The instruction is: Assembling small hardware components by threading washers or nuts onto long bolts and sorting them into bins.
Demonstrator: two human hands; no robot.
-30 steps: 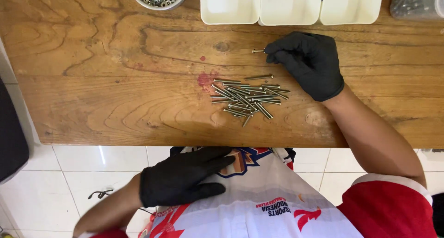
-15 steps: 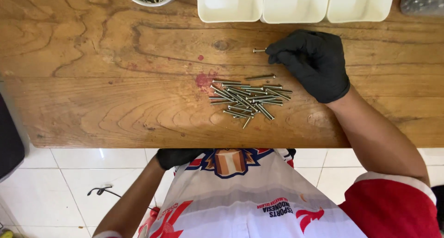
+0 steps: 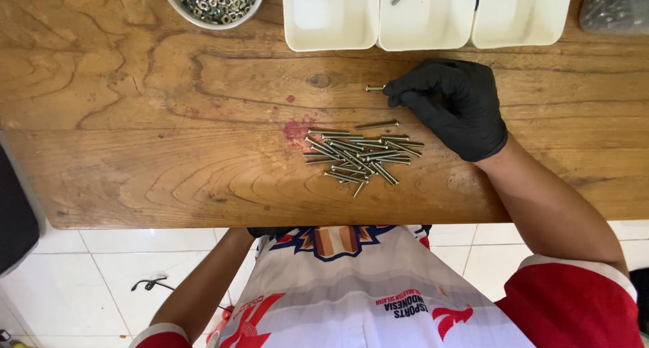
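While the left hand [image 3: 267,232] hides under the tabletop [image 3: 135,152], grip unseen, the right hand [image 3: 451,104] pinches a bolt [image 3: 374,88] mid-frame, seemingly sorting; next likely calls for a nut.

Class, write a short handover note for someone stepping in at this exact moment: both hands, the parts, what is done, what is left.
Right hand, black-gloved, pinches one bolt above the wooden table.
Left hand is under the table edge, almost hidden.
Pile of bolts lies loose near the edge.
Done: two bolts lie in the white trays.
Left: the pile; bowl of nuts sits apart.
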